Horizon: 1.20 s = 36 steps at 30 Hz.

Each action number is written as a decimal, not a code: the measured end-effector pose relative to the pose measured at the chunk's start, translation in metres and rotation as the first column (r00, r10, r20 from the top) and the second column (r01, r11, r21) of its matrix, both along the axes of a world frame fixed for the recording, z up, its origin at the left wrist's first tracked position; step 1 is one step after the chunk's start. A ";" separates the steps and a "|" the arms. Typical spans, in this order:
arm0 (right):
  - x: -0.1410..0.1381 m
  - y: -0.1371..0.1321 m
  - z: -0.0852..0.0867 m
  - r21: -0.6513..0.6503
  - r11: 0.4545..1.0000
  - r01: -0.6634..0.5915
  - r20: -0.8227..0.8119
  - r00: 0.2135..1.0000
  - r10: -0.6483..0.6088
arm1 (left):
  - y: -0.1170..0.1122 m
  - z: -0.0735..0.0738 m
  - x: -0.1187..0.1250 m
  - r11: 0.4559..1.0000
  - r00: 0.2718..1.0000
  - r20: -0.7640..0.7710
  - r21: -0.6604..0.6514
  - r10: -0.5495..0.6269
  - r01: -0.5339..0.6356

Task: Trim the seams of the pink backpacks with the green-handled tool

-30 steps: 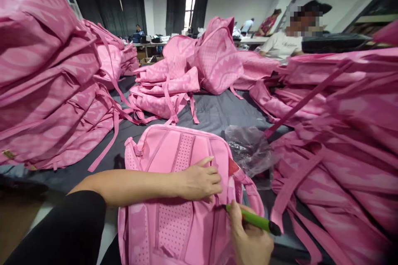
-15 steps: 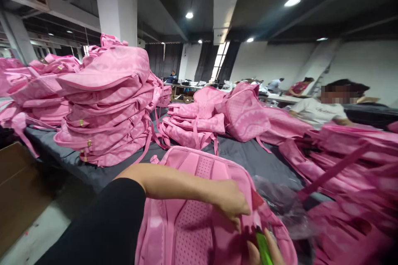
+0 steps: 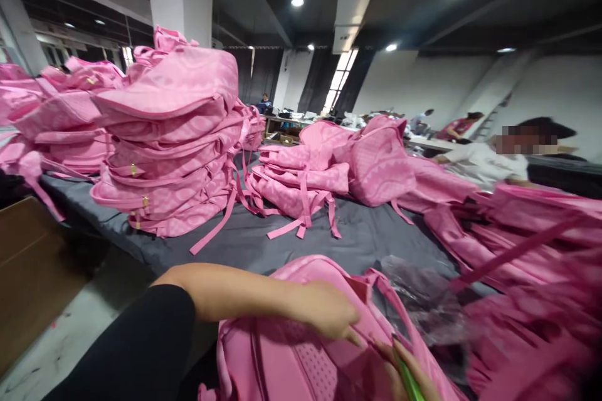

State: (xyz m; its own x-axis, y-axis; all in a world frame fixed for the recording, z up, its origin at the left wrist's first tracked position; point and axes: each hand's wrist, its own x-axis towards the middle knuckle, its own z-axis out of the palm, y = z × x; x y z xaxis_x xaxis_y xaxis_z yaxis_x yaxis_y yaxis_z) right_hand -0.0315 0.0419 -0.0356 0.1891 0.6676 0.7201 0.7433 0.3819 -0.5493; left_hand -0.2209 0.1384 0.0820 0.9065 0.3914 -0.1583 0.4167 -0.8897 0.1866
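A pink backpack (image 3: 301,360) lies tilted in front of me, its perforated back panel and padded straps facing up. My left hand (image 3: 332,313) reaches across it with bent fingers closed on the fabric near its right side. Close by, at the lower right, my right hand (image 3: 388,363) grips a slim bright green tool (image 3: 410,379) with a dark tip; its exact kind is not clear. The tip is near the fabric beside my left fingers. A red patch (image 3: 360,288) shows at the bag's upper right edge, next to a raised pink strap (image 3: 392,297).
Tall piles of pink backpacks (image 3: 174,119) stand on the dark-covered table (image 3: 244,244). More bags (image 3: 531,250) and a crumpled clear plastic bag (image 3: 418,294) lie to the right. A cardboard box (image 3: 32,250) sits at the left. A person in white (image 3: 489,163) works across the table.
The backpack has tipped, and its top edge is lower and nearer me. Its right strap now stands up. Both hands have stayed close together, the left slightly lower and further left.
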 end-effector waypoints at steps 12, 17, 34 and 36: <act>-0.056 -0.018 0.007 0.104 0.994 -0.014 0.047 0.999 0.009 | 0.051 0.003 0.018 0.978 0.995 -0.004 0.180 0.103 -0.101; -0.059 -0.045 0.005 0.034 0.999 -0.028 0.096 0.995 0.025 | 0.045 -0.010 0.029 0.964 0.999 0.035 0.266 0.003 -0.012; -0.017 -0.031 0.006 -0.169 0.985 -0.047 0.064 0.996 0.058 | 0.029 -0.031 0.042 0.907 0.997 -0.043 0.414 -0.064 0.076; -0.010 -0.032 0.012 -0.193 0.976 -0.097 0.153 0.980 0.128 | 0.029 -0.032 0.043 0.913 0.998 -0.031 0.405 -0.048 0.056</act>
